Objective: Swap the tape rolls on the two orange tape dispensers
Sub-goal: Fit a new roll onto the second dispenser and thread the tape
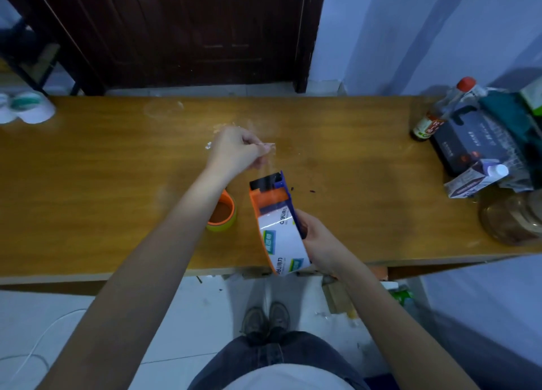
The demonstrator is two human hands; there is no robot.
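My right hand (321,243) grips an orange and blue tape dispenser (271,197) above the table's front edge. A tape roll (283,243) with a white printed label sits in it. My left hand (234,152) is above and beyond the dispenser, its fingers pinched on the free end of the clear tape (268,147), which runs back down to the dispenser's blade end. A second tape roll (222,212) with an orange core and yellowish edge lies on the wooden table (88,184), partly behind my left forearm. No second dispenser is in view.
At the table's right end stand a red-capped bottle (440,111), a dark box (475,143), a small carton (475,181) and a glass jar (511,219). White tape rolls (28,108) sit at the far left corner. A dark door is behind the table.
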